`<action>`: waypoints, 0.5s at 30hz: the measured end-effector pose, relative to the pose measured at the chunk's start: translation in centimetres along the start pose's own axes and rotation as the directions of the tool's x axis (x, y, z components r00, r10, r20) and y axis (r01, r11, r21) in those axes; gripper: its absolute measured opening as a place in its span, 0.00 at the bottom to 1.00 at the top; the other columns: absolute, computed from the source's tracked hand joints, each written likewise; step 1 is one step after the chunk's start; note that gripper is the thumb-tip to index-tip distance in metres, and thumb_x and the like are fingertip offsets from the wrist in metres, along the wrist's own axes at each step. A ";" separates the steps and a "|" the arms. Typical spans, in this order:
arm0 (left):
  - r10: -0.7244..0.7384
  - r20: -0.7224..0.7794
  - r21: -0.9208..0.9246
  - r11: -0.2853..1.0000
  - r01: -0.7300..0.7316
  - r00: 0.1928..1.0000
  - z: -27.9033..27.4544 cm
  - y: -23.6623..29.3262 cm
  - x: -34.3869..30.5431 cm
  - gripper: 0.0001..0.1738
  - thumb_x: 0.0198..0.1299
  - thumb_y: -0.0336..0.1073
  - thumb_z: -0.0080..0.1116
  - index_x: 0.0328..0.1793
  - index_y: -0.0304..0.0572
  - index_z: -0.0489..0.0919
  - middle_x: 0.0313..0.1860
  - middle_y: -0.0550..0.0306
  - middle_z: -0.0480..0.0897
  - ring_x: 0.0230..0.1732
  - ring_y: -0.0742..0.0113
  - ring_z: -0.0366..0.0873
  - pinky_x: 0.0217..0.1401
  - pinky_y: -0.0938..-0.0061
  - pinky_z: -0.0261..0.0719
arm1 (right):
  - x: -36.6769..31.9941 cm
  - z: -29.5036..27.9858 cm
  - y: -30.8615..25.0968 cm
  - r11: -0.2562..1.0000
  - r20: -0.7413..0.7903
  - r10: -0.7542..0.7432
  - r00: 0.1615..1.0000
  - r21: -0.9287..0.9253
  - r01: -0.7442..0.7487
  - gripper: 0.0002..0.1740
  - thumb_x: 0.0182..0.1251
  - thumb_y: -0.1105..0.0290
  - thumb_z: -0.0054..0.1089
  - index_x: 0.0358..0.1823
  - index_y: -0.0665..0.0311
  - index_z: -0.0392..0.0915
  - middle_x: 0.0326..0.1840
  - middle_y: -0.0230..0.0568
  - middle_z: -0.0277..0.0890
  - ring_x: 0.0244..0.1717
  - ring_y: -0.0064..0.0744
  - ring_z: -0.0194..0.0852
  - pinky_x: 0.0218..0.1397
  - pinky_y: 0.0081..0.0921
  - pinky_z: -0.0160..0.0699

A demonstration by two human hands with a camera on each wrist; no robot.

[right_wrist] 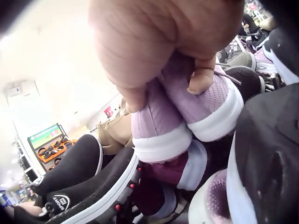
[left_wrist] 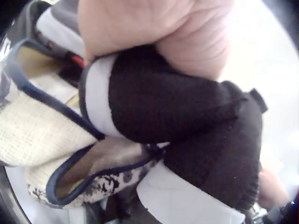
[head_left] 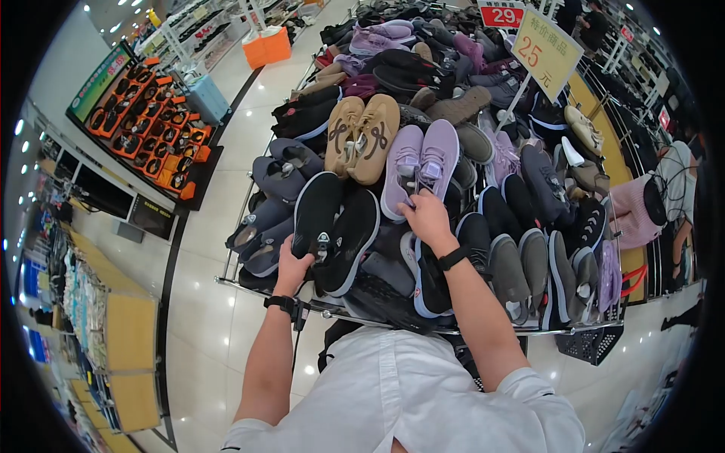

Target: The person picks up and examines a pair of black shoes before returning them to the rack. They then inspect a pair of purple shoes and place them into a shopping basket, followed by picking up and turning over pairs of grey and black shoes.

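Observation:
Lilac lace-up shoes [head_left: 439,155] lie side by side on the heaped shoes, heels toward the person. My right hand [head_left: 427,219] pinches them at the heels; in the right wrist view its thumb and fingers [right_wrist: 202,80] hold the two heel collars [right_wrist: 180,88] together. Left of them is a pair of black shoes with pale soles [head_left: 347,241]. My left hand [head_left: 291,268] grips that pair at the near end, thumb on top. The left wrist view has this hand [left_wrist: 159,32] over a black heel [left_wrist: 163,98]. Tan shoes with dark bows [head_left: 370,140] sit behind the black pair.
Many shoes fill a metal-railed stand, grey slip-ons [head_left: 273,238] at left and grey-soled shoes [head_left: 507,268] at right. Price signs [head_left: 545,54] rise above the heap. An orange sandal rack [head_left: 147,124] stands at left. A black basket [head_left: 590,346] hangs below the right edge.

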State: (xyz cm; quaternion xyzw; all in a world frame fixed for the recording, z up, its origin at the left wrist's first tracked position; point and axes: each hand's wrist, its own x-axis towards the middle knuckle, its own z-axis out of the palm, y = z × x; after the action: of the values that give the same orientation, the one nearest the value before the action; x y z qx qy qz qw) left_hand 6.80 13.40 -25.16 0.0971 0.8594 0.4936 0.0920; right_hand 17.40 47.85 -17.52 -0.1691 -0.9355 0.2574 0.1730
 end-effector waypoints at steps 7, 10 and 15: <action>-0.056 0.017 -0.041 0.998 0.056 0.998 -0.1 -0.2 0.3 0.44 0.46 0.37 0.72 0.72 0.32 0.71 0.64 0.37 0.75 0.67 0.44 0.74 0.73 0.60 0.70 | -2.9 -0.2 0.2 0.995 -0.048 -0.076 0.996 0.060 0.078 0.14 0.60 0.63 0.72 0.33 0.69 0.83 0.40 0.53 0.76 0.48 0.58 0.77 0.51 0.48 0.80; 0.007 -0.024 0.082 0.997 -0.005 1.000 0.0 -0.1 0.3 0.44 0.50 0.36 0.70 0.75 0.32 0.69 0.63 0.42 0.81 0.64 0.55 0.79 0.70 0.66 0.74 | -3.9 -0.7 -0.2 0.992 -0.057 -0.117 0.992 0.051 0.120 0.12 0.56 0.68 0.74 0.34 0.69 0.82 0.41 0.52 0.76 0.49 0.58 0.77 0.51 0.47 0.79; -0.009 -0.019 0.018 1.000 0.009 1.000 -0.1 0.2 0.2 0.45 0.46 0.37 0.72 0.73 0.31 0.70 0.65 0.36 0.75 0.68 0.44 0.74 0.74 0.60 0.70 | -4.2 -0.6 0.3 0.986 -0.119 -0.124 0.985 0.101 0.136 0.12 0.52 0.74 0.74 0.36 0.70 0.81 0.40 0.51 0.75 0.48 0.58 0.76 0.52 0.46 0.78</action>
State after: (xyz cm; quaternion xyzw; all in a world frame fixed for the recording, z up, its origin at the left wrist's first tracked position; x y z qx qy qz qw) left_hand 6.61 13.47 -25.02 0.0895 0.8652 0.4860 0.0853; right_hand 21.44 46.65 -18.20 -0.1120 -0.9180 0.2861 0.2508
